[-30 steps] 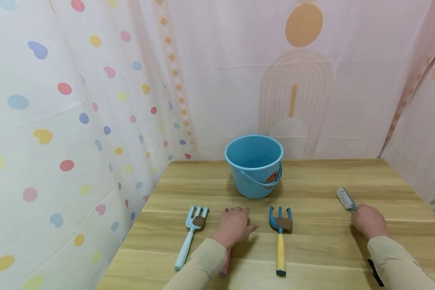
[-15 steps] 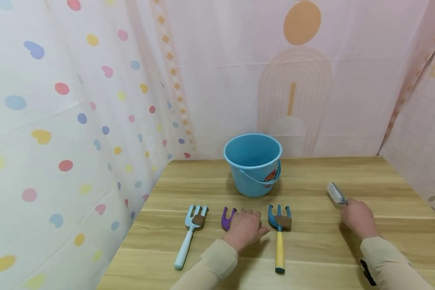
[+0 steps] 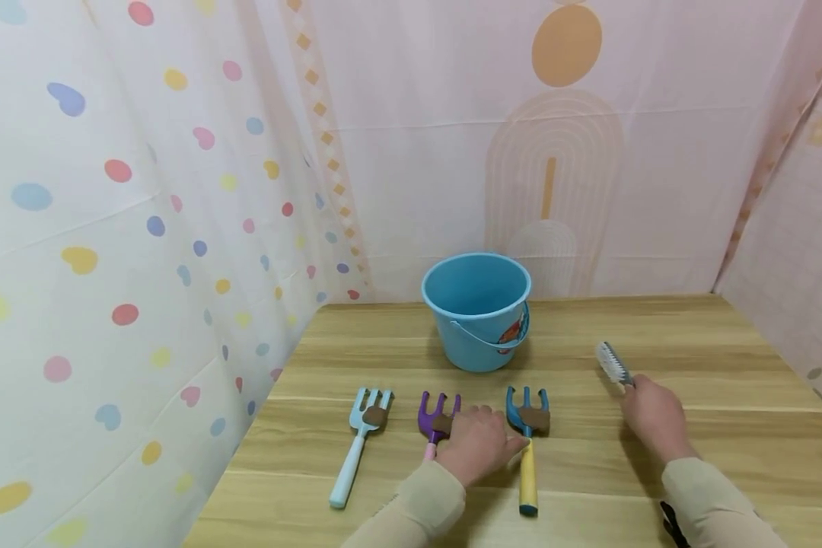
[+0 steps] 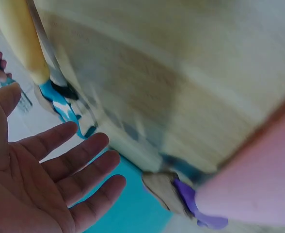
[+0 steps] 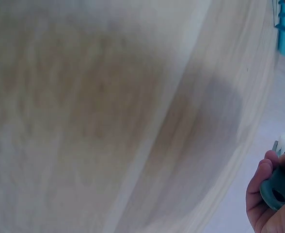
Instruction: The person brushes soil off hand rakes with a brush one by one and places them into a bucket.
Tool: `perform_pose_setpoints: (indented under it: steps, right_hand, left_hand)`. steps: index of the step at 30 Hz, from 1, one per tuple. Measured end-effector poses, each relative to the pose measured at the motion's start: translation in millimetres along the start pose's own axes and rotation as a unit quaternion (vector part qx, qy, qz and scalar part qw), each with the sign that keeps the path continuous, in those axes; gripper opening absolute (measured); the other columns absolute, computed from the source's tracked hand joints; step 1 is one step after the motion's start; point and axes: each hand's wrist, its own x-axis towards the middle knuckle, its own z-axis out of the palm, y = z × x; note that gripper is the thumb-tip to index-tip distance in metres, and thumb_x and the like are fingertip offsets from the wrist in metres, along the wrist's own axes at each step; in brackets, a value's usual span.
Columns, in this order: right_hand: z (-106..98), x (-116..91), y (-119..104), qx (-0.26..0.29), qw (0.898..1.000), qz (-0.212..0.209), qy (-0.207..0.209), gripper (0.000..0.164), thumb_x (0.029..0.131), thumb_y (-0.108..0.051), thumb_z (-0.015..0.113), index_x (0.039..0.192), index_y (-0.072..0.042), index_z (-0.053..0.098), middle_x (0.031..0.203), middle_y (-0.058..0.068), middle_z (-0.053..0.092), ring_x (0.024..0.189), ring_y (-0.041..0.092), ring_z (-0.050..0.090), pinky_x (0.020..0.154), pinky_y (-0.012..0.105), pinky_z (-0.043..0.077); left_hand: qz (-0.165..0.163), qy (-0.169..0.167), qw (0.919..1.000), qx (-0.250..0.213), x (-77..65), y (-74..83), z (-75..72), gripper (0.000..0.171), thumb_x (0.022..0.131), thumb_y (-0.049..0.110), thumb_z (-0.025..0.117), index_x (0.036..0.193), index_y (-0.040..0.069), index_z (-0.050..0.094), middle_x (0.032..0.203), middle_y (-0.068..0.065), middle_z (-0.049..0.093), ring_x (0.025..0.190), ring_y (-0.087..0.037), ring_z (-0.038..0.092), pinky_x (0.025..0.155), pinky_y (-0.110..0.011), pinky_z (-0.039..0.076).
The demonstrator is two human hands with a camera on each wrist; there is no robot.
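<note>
My left hand hovers between a purple hand fork with a pink handle and a blue hand fork with a yellow handle. The left wrist view has its fingers spread and relaxed, holding nothing, with the yellow handle beyond the thumb. In the head view the thumb overlaps the yellow handle's top; contact cannot be told. On the right, my right hand grips a scrubbing brush, its white bristles pointing forward and left. The brush's green handle shows in the right wrist view.
A light blue hand fork lies at the left. Brown lumps, one on each fork, sit at the tines. Behind them stands a blue bucket near the wooden table's back edge, with curtains around.
My left hand has moved right, off the purple fork, towards the yellow-handled one. My right hand has carried the brush left and slightly forward.
</note>
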Motion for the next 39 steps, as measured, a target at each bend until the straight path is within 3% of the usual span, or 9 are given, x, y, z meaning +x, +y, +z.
perform_pose_setpoints:
  steps: [8,11,15,19,21,25,32,39]
  right_hand:
    - [4,-6,-12,0.006,1.000,0.013,-0.004,0.019,0.095,-0.007,0.046,0.083,0.004,0.056,0.063,0.007,0.050,0.056,0.025,0.046,0.051,0.039,0.038]
    - [6,-7,-17,0.015,1.000,0.022,0.000,0.019,0.096,-0.007,0.046,0.087,0.005,0.058,0.065,0.008,0.051,0.056,0.025,0.046,0.051,0.038,0.037]
    - [7,-10,-22,0.017,1.000,0.016,0.014,0.020,0.096,-0.006,0.047,0.093,0.009,0.060,0.067,0.009,0.054,0.056,0.025,0.047,0.051,0.039,0.038]
    - [7,-14,-27,0.022,0.999,0.016,0.017,0.024,0.097,-0.006,0.047,0.100,0.014,0.060,0.067,0.009,0.055,0.056,0.024,0.048,0.050,0.038,0.039]
    - [7,-16,-30,0.029,0.999,0.021,0.016,0.026,0.097,-0.007,0.047,0.101,0.014,0.060,0.066,0.009,0.054,0.055,0.024,0.047,0.049,0.037,0.037]
    - [6,-19,-36,0.034,0.999,0.025,0.018,0.027,0.098,-0.009,0.046,0.102,0.013,0.061,0.064,0.007,0.051,0.054,0.023,0.046,0.049,0.035,0.035]
    - [5,-24,-41,0.048,0.998,0.025,0.018,0.026,0.100,-0.011,0.045,0.099,0.009,0.062,0.064,0.007,0.051,0.054,0.022,0.045,0.048,0.035,0.034]
    - [1,-30,-42,0.067,0.997,0.038,0.011,0.028,0.102,-0.014,0.042,0.090,0.004,0.060,0.063,0.005,0.047,0.054,0.021,0.043,0.049,0.035,0.033]
  left_hand:
    - [-0.036,0.010,0.9993,-0.002,0.1,26.1,3.1,0.076,0.089,0.079,0.036,0.094,0.012,0.072,0.077,-0.005,0.060,0.069,-0.019,0.061,0.059,-0.034,0.050]
    - [-0.047,0.008,0.9989,-0.001,0.8,33.4,2.5,0.078,0.088,0.080,0.035,0.086,0.011,0.070,0.072,-0.004,0.060,0.063,-0.017,0.060,0.054,-0.032,0.048]
    - [-0.070,-0.012,0.9974,-0.010,2.3,41.0,0.2,0.078,0.087,0.081,0.038,0.081,0.010,0.069,0.067,-0.001,0.058,0.060,-0.014,0.059,0.053,-0.030,0.046]
    - [-0.081,-0.032,0.9962,-0.006,4.2,46.4,0.3,0.073,0.087,0.080,0.042,0.086,0.013,0.071,0.068,0.000,0.059,0.060,-0.013,0.058,0.055,-0.030,0.046]
    - [-0.079,-0.032,0.9964,0.004,3.8,47.3,1.7,0.069,0.088,0.077,0.044,0.092,0.014,0.072,0.069,0.000,0.060,0.059,-0.013,0.057,0.054,-0.029,0.045]
    - [-0.073,-0.020,0.9971,0.010,2.0,46.7,4.2,0.058,0.094,0.066,0.048,0.086,0.013,0.070,0.068,-0.001,0.058,0.057,-0.012,0.055,0.051,-0.028,0.043]
    - [-0.031,-0.024,0.9975,0.059,-2.0,42.1,7.4,0.039,0.099,0.045,0.054,0.083,0.013,0.069,0.069,0.000,0.054,0.057,-0.012,0.048,0.049,-0.030,0.042]
    - [-0.078,-0.006,0.9969,0.003,-1.1,35.8,9.1,0.039,0.097,0.043,0.057,0.080,0.009,0.068,0.069,-0.002,0.057,0.061,-0.012,0.055,0.054,-0.031,0.047]
